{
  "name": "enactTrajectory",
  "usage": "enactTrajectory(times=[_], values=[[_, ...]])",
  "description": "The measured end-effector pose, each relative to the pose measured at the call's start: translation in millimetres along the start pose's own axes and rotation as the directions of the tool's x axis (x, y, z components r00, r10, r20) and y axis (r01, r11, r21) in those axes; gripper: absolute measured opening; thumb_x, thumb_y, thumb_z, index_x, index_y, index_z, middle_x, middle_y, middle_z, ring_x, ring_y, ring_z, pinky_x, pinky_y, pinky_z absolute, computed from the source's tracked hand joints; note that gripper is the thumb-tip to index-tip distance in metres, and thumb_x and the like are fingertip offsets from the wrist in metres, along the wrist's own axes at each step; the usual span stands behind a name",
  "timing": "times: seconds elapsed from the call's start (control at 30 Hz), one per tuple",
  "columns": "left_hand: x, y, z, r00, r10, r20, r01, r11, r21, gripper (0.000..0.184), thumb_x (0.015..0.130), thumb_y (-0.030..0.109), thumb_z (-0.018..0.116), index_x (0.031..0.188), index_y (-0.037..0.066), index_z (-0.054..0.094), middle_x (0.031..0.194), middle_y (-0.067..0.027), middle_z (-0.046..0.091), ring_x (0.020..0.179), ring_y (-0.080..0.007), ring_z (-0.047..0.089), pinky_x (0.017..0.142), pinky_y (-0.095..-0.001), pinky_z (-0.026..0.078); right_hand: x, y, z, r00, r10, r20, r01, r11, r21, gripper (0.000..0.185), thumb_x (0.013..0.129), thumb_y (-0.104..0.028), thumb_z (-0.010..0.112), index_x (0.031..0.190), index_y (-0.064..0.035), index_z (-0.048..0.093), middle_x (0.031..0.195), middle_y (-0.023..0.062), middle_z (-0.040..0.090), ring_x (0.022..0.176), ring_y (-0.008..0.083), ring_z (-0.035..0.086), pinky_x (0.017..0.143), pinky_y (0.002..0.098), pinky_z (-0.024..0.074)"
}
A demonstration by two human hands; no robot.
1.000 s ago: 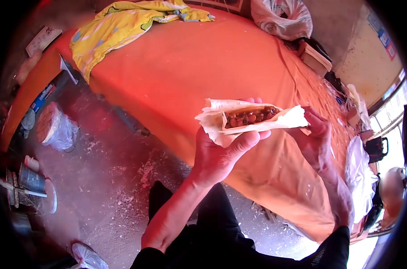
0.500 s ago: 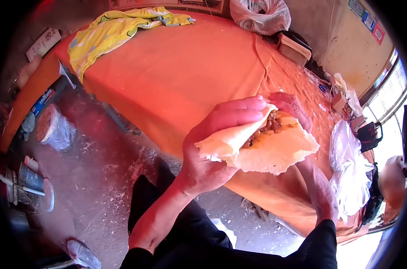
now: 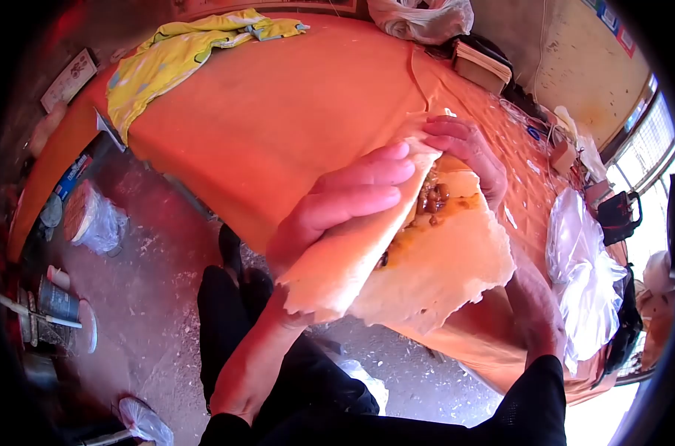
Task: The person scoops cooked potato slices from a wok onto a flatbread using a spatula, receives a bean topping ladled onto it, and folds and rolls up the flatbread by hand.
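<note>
A torn-edged flatbread is held up in front of me, folded along its length and opening toward me. Brown, saucy filling lies along the fold, and some sauce stains the bread. My left hand is wrapped around the folded-over side, its fingers lying across the top and its thumb hidden. At the far right end, my right hand grips the bread with bent fingers; part of that hand is behind the sheet.
A wide surface under an orange cloth spreads ahead, with a yellow patterned cloth at its far left. White plastic bags sit on the right. A plastic-wrapped bucket stands on the floor, left.
Both hands have brought the flatbread closer and a little left, so it looks larger. More of its inner face shows. My right fingers have come into clearer view over its far edge.
</note>
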State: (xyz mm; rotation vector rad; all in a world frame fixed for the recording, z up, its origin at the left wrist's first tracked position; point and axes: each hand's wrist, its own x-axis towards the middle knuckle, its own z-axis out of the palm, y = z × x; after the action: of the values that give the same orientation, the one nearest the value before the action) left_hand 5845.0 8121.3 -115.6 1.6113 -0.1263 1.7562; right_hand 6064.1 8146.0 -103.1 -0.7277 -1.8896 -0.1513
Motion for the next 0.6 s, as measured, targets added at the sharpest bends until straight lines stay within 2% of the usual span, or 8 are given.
enactTrajectory(times=[0.1,0.17,0.23,0.37,0.47,0.6], values=[[-8,1,-5,0.997,-0.069,0.022,0.069,0.998,0.016,0.033,0.102,0.018,0.058,0.129,0.002,0.047,0.136,-0.0315,0.052,0.132,-0.0446,0.051,0.113,-0.0547,0.043,1,-2,3,0.999,-0.034,-0.019,0.034,0.999,-0.019,0.04,0.071,-0.014,0.084,0.106,0.0,0.071,0.108,0.018,0.069,0.107,0.0353,0.067,0.087,0.0413,0.0546],[-13,0,-10,0.995,-0.093,0.019,0.093,0.996,-0.01,0.034,0.103,0.02,0.057,0.13,0.002,0.046,0.14,-0.0319,0.049,0.135,-0.0446,0.049,0.114,-0.0544,0.042,1,-4,2,0.998,-0.067,0.007,0.067,0.994,-0.081,0.039,0.071,-0.013,0.083,0.107,-0.0001,0.071,0.108,0.018,0.069,0.107,0.0356,0.067,0.087,0.042,0.0549],[-16,-4,-12,0.996,-0.08,-0.042,0.076,0.992,-0.099,0.03,0.101,0.015,0.059,0.124,-0.003,0.05,0.138,-0.0316,0.052,0.133,-0.0395,0.052,0.113,-0.0487,0.044,3,-10,0,0.996,-0.089,0.024,0.092,0.986,-0.136,0.04,0.071,-0.015,0.082,0.106,0.0,0.072,0.107,0.0182,0.069,0.106,0.0371,0.066,0.088,0.0432,0.0551],[-27,-4,-19,0.989,-0.131,-0.066,0.123,0.986,-0.11,0.028,0.102,0.014,0.057,0.123,-0.002,0.05,0.139,-0.0303,0.05,0.135,-0.0402,0.051,0.114,-0.0485,0.042,4,-12,2,0.991,-0.126,0.05,0.133,0.973,-0.187,0.043,0.07,-0.02,0.084,0.106,-0.0002,0.072,0.107,0.0185,0.07,0.103,0.0386,0.066,0.088,0.0444,0.055],[-31,-3,-19,0.965,-0.216,-0.147,0.178,0.955,-0.237,0.026,0.102,0.014,0.057,0.121,-0.003,0.051,0.138,-0.0293,0.051,0.135,-0.0412,0.05,0.115,-0.0504,0.041,2,-9,8,0.989,-0.143,0.041,0.148,0.97,-0.194,0.043,0.071,-0.02,0.084,0.107,-0.0003,0.072,0.107,0.0192,0.069,0.102,0.0388,0.067,0.088,0.0451,0.0548],[-32,-23,-25,0.991,-0.108,-0.081,0.095,0.985,-0.143,0.021,0.099,0.008,0.061,0.115,-0.004,0.055,0.133,-0.029,0.055,0.132,-0.0427,0.052,0.113,-0.0536,0.042,-5,2,11,0.996,-0.086,0.029,0.089,0.981,-0.173,0.043,0.071,-0.019,0.084,0.107,-0.0003,0.072,0.107,0.0197,0.069,0.103,0.0387,0.067,0.088,0.0448,0.0547]])
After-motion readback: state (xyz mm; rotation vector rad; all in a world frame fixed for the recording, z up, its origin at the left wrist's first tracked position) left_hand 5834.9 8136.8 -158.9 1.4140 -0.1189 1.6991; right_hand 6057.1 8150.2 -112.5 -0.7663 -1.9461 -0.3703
